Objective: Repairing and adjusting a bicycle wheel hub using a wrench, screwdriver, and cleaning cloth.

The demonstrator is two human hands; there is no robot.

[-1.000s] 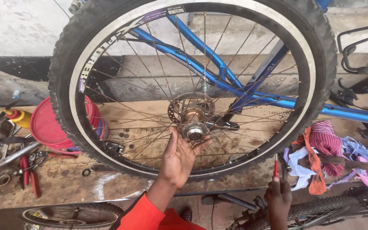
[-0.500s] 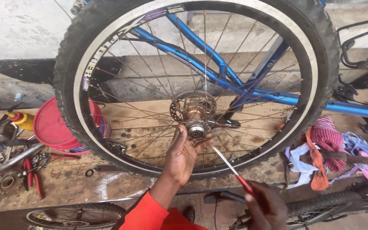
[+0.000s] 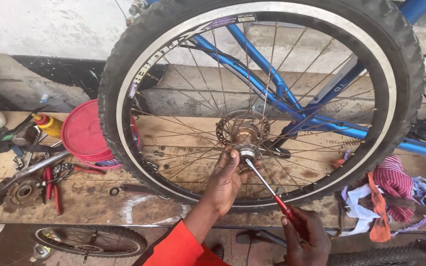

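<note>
A black-tyred bicycle wheel [image 3: 139, 59] on a blue frame [image 3: 272, 74] stands upright in front of me. My left hand [image 3: 228, 182] reaches through the spokes and holds the axle end of the hub [image 3: 245, 143] with fingers and thumb. My right hand [image 3: 304, 236] grips a red-handled screwdriver [image 3: 272, 192]; its metal tip touches the hub axle beside my left thumb.
A wooden bench [image 3: 94, 197] runs behind the wheel. On its left lie a red bucket [image 3: 82, 133], a yellow oil bottle [image 3: 48, 124], red pliers [image 3: 50, 184], a sprocket [image 3: 23, 191] and wrenches. Coloured rags [image 3: 395, 192] lie at right. Another wheel [image 3: 92, 240] lies below.
My right hand rose from low at the right with the screwdriver and brought its tip up to the hub axle. My left hand stayed on the hub.
</note>
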